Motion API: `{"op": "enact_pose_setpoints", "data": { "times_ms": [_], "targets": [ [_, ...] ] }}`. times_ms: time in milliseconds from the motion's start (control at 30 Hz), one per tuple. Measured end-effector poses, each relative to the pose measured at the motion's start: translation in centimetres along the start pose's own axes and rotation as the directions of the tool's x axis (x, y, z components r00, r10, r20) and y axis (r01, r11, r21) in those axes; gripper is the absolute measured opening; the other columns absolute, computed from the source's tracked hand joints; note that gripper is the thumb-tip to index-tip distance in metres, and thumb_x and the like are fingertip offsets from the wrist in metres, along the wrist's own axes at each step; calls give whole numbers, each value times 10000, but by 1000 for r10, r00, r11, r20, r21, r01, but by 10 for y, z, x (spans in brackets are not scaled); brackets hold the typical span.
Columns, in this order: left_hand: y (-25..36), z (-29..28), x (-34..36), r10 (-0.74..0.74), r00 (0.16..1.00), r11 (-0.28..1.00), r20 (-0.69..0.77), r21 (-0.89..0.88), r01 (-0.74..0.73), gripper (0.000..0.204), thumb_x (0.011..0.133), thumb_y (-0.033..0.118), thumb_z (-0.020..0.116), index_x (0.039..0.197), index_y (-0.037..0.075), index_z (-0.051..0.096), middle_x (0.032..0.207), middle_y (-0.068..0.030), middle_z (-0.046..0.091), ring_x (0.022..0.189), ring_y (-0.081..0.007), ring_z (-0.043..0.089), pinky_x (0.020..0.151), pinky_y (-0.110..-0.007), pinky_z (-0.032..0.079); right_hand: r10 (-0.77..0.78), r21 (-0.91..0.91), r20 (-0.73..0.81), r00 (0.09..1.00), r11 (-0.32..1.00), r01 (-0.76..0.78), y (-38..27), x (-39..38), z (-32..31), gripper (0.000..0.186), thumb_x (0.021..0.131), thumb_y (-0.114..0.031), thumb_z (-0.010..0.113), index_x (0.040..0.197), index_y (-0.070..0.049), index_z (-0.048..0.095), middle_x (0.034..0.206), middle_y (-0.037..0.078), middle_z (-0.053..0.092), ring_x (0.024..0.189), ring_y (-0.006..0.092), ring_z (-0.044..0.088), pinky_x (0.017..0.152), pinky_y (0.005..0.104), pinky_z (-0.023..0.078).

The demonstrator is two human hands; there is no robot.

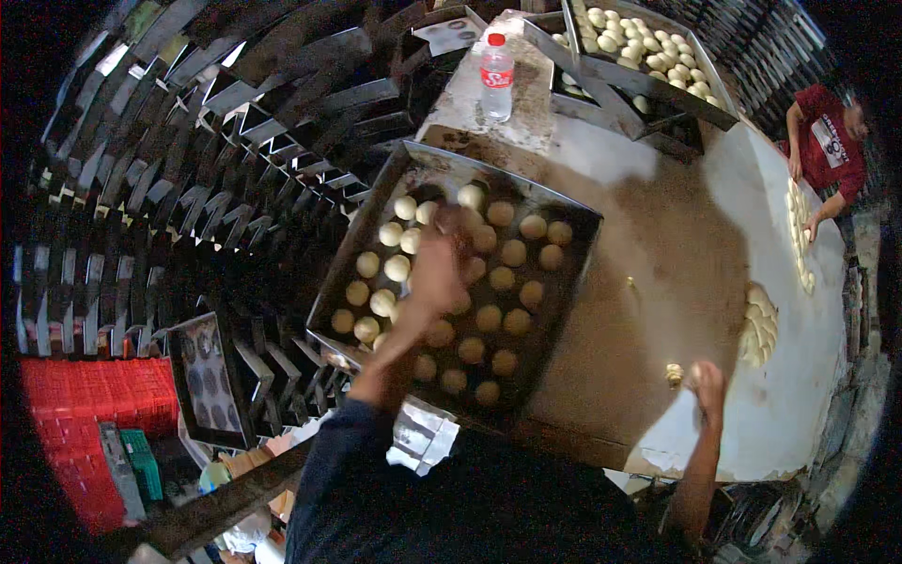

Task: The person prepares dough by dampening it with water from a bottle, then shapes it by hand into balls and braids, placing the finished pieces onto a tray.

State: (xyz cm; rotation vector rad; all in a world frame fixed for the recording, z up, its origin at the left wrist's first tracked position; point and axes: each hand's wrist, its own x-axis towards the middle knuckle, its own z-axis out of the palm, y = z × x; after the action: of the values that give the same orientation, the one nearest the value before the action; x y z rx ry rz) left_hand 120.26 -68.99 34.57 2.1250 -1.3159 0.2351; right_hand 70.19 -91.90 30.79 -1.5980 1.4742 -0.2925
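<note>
A dark square baking tray holds rows of pale round dough balls. My left hand reaches over the tray's far half, just above the balls; motion and shadow smear its fingers, so what it holds is hidden. On the worktable, my right hand is curled round a piece of dough, only partly visible at its fingers. Beside it lies a small lump of dough. A larger scored mass of dough sits farther right on the table.
A clear bottle with a red cap stands beyond the tray. Another filled tray rests atop stacked trays at the back. At far right, a person in a red shirt handles a long dough strip. Stacked dark trays crowd the left.
</note>
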Motion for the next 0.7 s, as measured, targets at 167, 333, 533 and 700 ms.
{"op": "enact_pose_setpoints", "data": {
  "times_ms": [167,333,533,700],
  "targets": [
    [-190,39,51,-323,896,941,306,207,269,552,733,89,614,1241,-23,432,1239,-263,437,1137,-449,441,941,-458,422,-747,20,251,615,639,769,-258,6,222,402,873,-266,595,1165,3,529,1086,165,581,1010,257,592,844,358,495],
    [-148,25,56,-394,831,918,392,199,342,1014,703,132,720,1453,34,45,1385,-288,321,1295,-440,319,1040,-443,366,-925,96,183,334,355,930,-352,52,387,301,800,-216,681,1029,-46,587,1014,176,596,922,370,579,826,423,471],
    [-126,-112,-56,-232,946,939,-226,202,278,682,719,127,693,1323,4,399,1200,-203,503,1119,-363,477,987,-435,371,-967,-6,207,148,150,989,-278,63,380,404,780,-229,688,1106,-18,575,1153,177,571,1146,355,491,979,437,394],
    [-92,-99,-206,-643,536,589,-547,93,803,853,826,470,627,1424,11,227,1406,-220,249,1294,-367,270,1082,-520,194,-789,-460,-13,615,551,697,-154,60,191,435,838,-393,576,1084,-35,601,1173,187,547,1192,355,440,1046,466,301]
  ]
}}
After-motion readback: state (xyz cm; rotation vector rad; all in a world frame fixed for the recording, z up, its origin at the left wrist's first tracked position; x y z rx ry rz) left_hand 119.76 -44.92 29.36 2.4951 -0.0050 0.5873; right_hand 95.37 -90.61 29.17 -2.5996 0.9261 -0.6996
